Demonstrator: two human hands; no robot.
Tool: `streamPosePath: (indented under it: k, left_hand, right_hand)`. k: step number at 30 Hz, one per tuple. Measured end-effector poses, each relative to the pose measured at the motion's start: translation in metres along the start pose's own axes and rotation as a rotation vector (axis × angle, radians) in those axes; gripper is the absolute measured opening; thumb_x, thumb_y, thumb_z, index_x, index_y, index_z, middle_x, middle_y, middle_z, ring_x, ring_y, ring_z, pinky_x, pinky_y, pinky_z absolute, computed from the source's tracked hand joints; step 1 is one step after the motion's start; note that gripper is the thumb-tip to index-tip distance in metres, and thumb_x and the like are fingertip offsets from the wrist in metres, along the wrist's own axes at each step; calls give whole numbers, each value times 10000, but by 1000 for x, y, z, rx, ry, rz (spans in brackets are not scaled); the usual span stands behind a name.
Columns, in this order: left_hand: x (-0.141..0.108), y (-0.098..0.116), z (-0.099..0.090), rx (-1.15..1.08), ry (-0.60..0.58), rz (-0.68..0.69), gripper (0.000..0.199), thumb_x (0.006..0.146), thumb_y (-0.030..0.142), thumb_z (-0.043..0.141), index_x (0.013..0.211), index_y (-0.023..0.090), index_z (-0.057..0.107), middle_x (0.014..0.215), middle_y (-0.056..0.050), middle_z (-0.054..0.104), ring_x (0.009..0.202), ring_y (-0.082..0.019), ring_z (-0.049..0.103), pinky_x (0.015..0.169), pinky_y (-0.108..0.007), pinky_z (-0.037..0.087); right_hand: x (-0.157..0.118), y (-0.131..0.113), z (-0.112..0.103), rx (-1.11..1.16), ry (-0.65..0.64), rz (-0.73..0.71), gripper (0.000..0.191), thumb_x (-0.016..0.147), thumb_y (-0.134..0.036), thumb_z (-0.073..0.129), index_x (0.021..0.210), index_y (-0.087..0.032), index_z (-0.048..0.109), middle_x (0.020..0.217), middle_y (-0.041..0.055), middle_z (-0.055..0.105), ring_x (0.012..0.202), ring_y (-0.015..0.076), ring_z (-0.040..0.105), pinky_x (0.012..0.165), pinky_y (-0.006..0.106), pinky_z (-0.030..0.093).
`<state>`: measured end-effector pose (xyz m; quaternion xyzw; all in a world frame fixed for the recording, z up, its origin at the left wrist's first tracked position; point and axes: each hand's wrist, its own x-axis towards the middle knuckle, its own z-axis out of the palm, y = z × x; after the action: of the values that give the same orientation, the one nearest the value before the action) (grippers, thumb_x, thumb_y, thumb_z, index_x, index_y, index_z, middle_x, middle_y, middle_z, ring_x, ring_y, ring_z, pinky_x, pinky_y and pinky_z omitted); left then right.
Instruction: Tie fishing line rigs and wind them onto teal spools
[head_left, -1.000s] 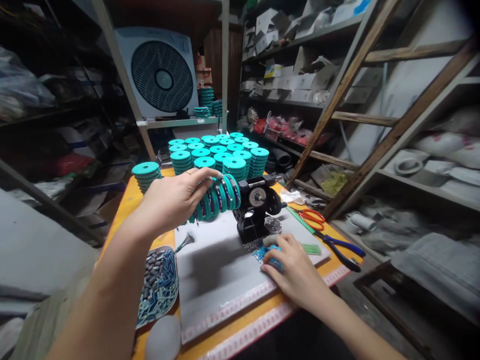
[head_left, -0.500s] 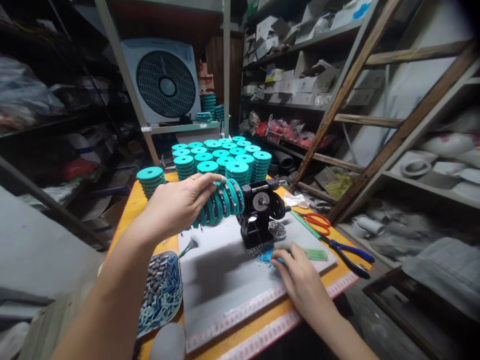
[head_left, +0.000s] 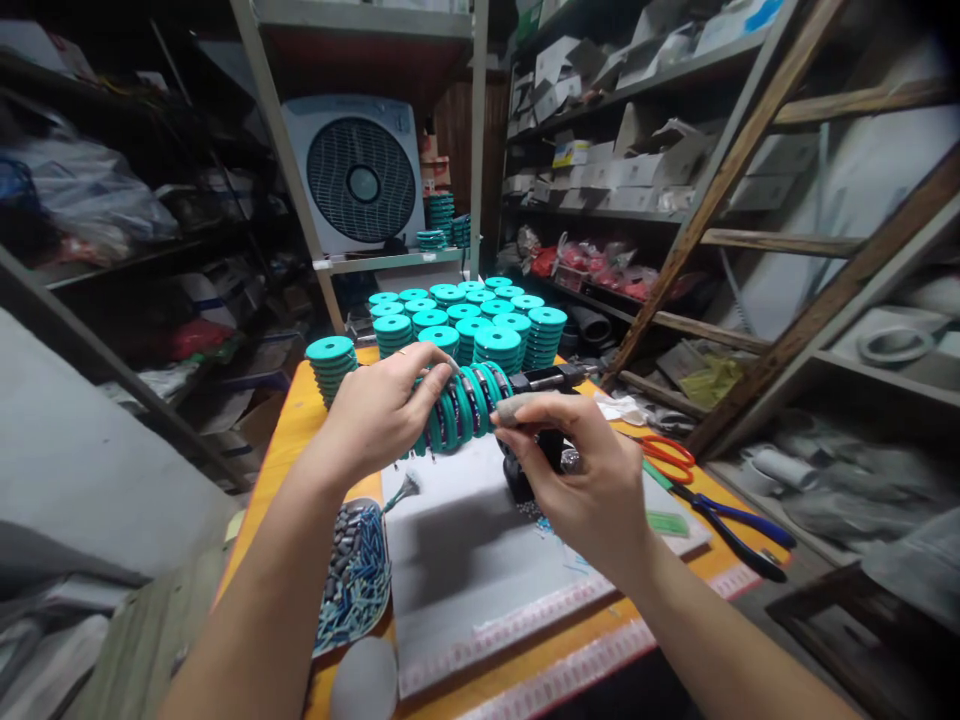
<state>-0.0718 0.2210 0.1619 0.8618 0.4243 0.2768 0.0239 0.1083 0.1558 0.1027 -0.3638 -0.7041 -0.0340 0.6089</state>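
Observation:
A teal ribbed spool (head_left: 471, 400), with dark windings in its grooves, sits sideways on a black winding machine (head_left: 553, 378). My left hand (head_left: 386, 400) is closed over the spool's left part, thumb and fingers against its ribs. At the spool's right end my right hand (head_left: 589, 450) holds thumb and index finger pinched together; a grey cover (head_left: 519, 408) seems to sit on the index fingertip. Whatever lies in this pinch is too small or hidden to make out. My right hand blocks much of the machine.
Several upright teal spools (head_left: 496, 342) crowd the table's back. At left is a tray (head_left: 388, 590) of small blue and grey parts. A white board (head_left: 450, 620) lies under the machine. Orange-handled scissors (head_left: 667, 455) and blue-handled pliers (head_left: 739, 525) lie at right.
My right hand has risen from the small blue bits on the board to the spool's right end, fingers now pinched. My left hand stays on the spool. The view has shifted slightly.

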Motion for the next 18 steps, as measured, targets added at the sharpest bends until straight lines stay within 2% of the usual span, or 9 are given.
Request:
streamPosePath:
  k: [3, 6, 18]
  left_hand:
    - [-1, -1, 0, -36, 27, -12, 259, 955, 349, 362, 988, 218, 583, 958, -44, 702, 858, -211, 644, 677, -306, 437]
    - [-1, -3, 1, -44, 49, -12, 234, 946, 321, 373, 962, 219, 583, 954, -42, 696, 857, -209, 644, 697, -313, 445]
    - [-1, -2, 3, -26, 69, -11, 214, 931, 299, 389, 934, 222, 589, 977, -34, 715, 868, -213, 658, 681, -309, 442]
  right_hand:
    - [4, 1, 13, -8, -2, -41, 260, 843, -61, 619, 1014, -235, 528, 934, 4, 686, 861, 148, 675, 771, 288, 557]
    - [5, 3, 20, -21, -4, -20, 242, 848, -95, 626, 1015, -234, 520, 922, 6, 680, 814, 146, 668, 713, 288, 552]
    - [4, 8, 31, -5, 19, 61, 240, 827, -136, 659, 989, -236, 511, 900, 15, 680, 776, 166, 674, 639, 300, 530]
